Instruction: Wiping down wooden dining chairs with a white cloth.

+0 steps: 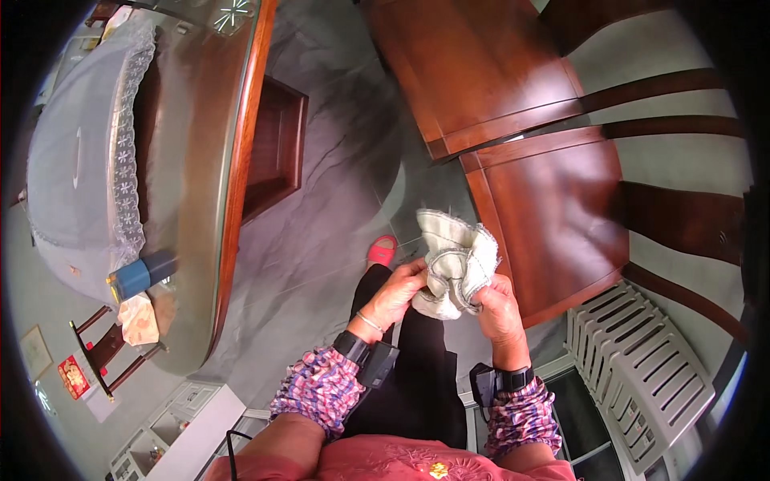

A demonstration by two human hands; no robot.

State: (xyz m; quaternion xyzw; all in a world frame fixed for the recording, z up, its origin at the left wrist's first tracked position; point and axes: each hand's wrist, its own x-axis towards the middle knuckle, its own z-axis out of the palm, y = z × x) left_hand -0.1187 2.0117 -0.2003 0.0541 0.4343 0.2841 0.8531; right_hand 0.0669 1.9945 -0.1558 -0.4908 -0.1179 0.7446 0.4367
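Observation:
A crumpled cream cloth (452, 264) with dark stitched edges hangs in front of my body, held up between both hands. My left hand (404, 290) pinches its left side with thumb and fingers. The fingers of my right hand (500, 305) are closed on its lower right part. Just beyond the cloth, to the right, is the seat of a dark red wooden chair (553, 222); in the picture the cloth's right edge overlaps the seat's edge. I cannot tell whether they touch.
A second wooden chair (481, 72) stands close against the first. On the left is a glass-topped wooden table (198, 198) bearing a lace-edged mesh food cover (78, 156) and a blue container (135, 279). A white slatted radiator (637, 373) is at lower right. Grey tile floor (325, 180) lies between.

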